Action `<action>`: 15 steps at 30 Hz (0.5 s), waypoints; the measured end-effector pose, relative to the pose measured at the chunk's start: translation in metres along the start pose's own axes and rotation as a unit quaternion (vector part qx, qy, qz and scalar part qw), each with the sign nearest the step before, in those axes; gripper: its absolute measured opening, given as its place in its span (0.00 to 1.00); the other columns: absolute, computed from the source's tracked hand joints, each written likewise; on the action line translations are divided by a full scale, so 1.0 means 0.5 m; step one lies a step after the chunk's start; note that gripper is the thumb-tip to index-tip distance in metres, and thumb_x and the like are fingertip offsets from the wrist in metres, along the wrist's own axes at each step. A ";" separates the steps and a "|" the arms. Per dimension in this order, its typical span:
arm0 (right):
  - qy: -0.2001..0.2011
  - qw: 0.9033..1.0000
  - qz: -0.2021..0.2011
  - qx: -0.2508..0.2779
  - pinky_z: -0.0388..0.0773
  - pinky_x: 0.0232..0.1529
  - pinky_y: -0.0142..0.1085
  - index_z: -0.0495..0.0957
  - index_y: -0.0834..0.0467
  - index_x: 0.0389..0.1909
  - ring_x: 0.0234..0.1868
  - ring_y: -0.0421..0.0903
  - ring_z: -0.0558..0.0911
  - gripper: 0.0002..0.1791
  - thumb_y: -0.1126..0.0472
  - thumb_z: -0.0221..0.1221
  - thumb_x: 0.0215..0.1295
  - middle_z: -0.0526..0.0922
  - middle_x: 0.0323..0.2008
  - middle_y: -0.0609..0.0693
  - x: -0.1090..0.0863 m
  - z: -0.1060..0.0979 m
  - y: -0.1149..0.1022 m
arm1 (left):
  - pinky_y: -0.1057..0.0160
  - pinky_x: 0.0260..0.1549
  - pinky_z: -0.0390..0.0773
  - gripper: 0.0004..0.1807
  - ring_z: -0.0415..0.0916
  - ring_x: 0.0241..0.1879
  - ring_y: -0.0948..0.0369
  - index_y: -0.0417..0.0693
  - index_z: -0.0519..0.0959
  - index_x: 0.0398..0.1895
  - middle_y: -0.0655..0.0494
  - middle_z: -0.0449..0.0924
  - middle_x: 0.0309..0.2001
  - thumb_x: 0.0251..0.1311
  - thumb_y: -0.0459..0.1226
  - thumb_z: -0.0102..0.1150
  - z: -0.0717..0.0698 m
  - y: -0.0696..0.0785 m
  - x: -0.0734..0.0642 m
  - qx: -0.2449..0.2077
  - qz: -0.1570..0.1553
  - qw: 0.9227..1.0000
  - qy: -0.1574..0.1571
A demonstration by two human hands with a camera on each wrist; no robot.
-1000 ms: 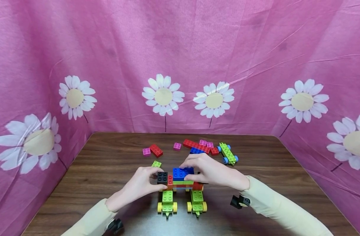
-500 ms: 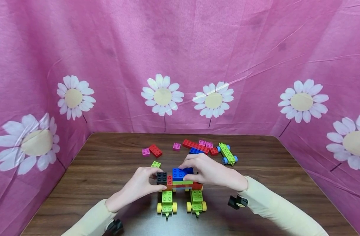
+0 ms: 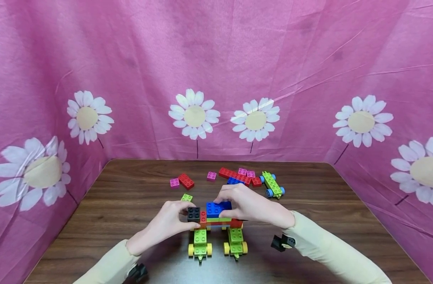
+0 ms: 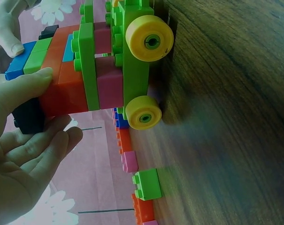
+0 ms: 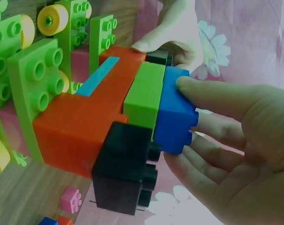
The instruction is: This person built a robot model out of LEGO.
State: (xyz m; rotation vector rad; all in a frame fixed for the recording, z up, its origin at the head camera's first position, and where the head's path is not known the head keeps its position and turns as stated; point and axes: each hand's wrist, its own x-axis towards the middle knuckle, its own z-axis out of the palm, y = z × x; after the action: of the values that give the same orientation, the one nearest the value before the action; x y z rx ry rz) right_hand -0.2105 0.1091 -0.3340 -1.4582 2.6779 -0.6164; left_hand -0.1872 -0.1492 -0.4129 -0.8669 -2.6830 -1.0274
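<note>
A brick vehicle stands on green wheeled bases (image 3: 200, 249) with yellow wheels. Red bricks (image 5: 71, 126) bridge its top, bearing a lime-green brick (image 5: 144, 89) in the middle. Black bricks (image 5: 120, 164) sit at its ends. My left hand (image 3: 164, 221) grips the vehicle's left end, thumb on the red side and fingers round behind by a black brick (image 4: 29, 115). On the lime-green layer lies a blue brick (image 3: 213, 210). My right hand (image 3: 246, 205) pinches this blue brick between thumb and fingers; in the head view the hand covers part of it.
Behind the vehicle, loose red (image 3: 186, 181), pink (image 3: 211, 176) and blue bricks (image 3: 235, 181) lie on the wooden table (image 3: 131, 181). A lime-green brick (image 3: 186, 197) is nearer. At the back right stands a green wheeled base with blue wheels (image 3: 272, 184). A pink cloth (image 3: 216, 59) hangs behind.
The whole head view shifts slightly. Both hands keep their hold, and the bricks stay as they were.
</note>
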 end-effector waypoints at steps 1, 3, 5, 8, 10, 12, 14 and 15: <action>0.001 1.000 0.001 -0.001 0.78 0.36 0.25 0.85 0.57 0.45 0.37 0.36 0.79 0.16 0.56 0.71 0.58 0.85 0.40 0.48 0.000 0.001 -0.001 | 0.67 0.33 0.82 0.20 0.84 0.33 0.64 0.44 0.84 0.41 0.57 0.87 0.34 0.49 0.46 0.76 0.000 0.000 0.000 -0.001 -0.001 1.000 -0.001; 0.000 1.000 0.003 -0.002 0.79 0.37 0.25 0.85 0.57 0.45 0.37 0.37 0.80 0.16 0.56 0.71 0.57 0.85 0.40 0.48 0.001 0.000 -0.004 | 0.66 0.33 0.83 0.20 0.83 0.33 0.65 0.44 0.84 0.41 0.57 0.87 0.34 0.49 0.46 0.76 0.000 0.001 0.000 -0.001 -0.002 1.000 -0.002; 0.000 1.000 0.003 -0.003 0.79 0.37 0.25 0.85 0.57 0.45 0.38 0.37 0.80 0.16 0.56 0.71 0.57 0.86 0.39 0.48 0.002 -0.001 -0.006 | 0.65 0.33 0.83 0.20 0.83 0.33 0.65 0.44 0.84 0.41 0.57 0.87 0.33 0.49 0.46 0.76 0.001 0.001 0.000 -0.001 -0.002 1.000 0.000; 0.000 1.000 0.002 -0.003 0.77 0.35 0.23 0.86 0.58 0.45 0.36 0.37 0.80 0.16 0.56 0.71 0.57 0.86 0.38 0.48 0.003 -0.001 -0.007 | 0.65 0.33 0.83 0.20 0.83 0.33 0.65 0.44 0.84 0.41 0.57 0.87 0.33 0.49 0.45 0.76 0.001 0.001 0.000 -0.001 0.000 1.000 0.004; 0.001 1.000 0.003 -0.003 0.75 0.33 0.22 0.86 0.58 0.45 0.36 0.37 0.80 0.16 0.56 0.71 0.57 0.86 0.38 0.48 0.003 -0.002 -0.008 | 0.65 0.33 0.83 0.20 0.83 0.33 0.65 0.44 0.84 0.41 0.57 0.87 0.33 0.48 0.45 0.76 0.001 0.001 0.000 -0.002 -0.001 1.000 0.005; 0.002 1.000 0.003 -0.003 0.75 0.33 0.22 0.86 0.58 0.45 0.35 0.37 0.80 0.16 0.56 0.71 0.57 0.86 0.38 0.48 0.003 -0.001 -0.008 | 0.64 0.33 0.83 0.20 0.83 0.33 0.65 0.44 0.84 0.41 0.58 0.87 0.33 0.48 0.45 0.76 0.001 0.002 0.000 -0.004 -0.003 1.000 0.003; 0.002 1.000 0.003 -0.004 0.75 0.34 0.22 0.86 0.58 0.44 0.35 0.37 0.80 0.16 0.56 0.72 0.56 0.86 0.38 0.48 0.003 -0.001 -0.008 | 0.64 0.33 0.83 0.20 0.84 0.33 0.65 0.44 0.84 0.41 0.57 0.87 0.33 0.48 0.45 0.76 0.001 0.002 0.000 -0.004 -0.004 1.000 0.001; 0.003 1.000 0.003 -0.005 0.76 0.34 0.23 0.86 0.58 0.44 0.35 0.37 0.80 0.16 0.56 0.72 0.56 0.86 0.38 0.48 0.003 0.000 -0.008 | 0.64 0.33 0.83 0.20 0.84 0.33 0.65 0.44 0.84 0.41 0.57 0.87 0.33 0.48 0.45 0.76 0.001 0.002 0.001 -0.004 -0.004 1.000 0.001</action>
State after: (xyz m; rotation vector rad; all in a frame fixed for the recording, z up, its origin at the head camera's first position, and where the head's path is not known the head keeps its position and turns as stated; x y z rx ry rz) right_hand -0.2083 0.1058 -0.3322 -1.4530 2.6929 -0.6080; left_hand -0.1867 -0.1480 -0.4128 -0.8561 -2.6857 -1.0397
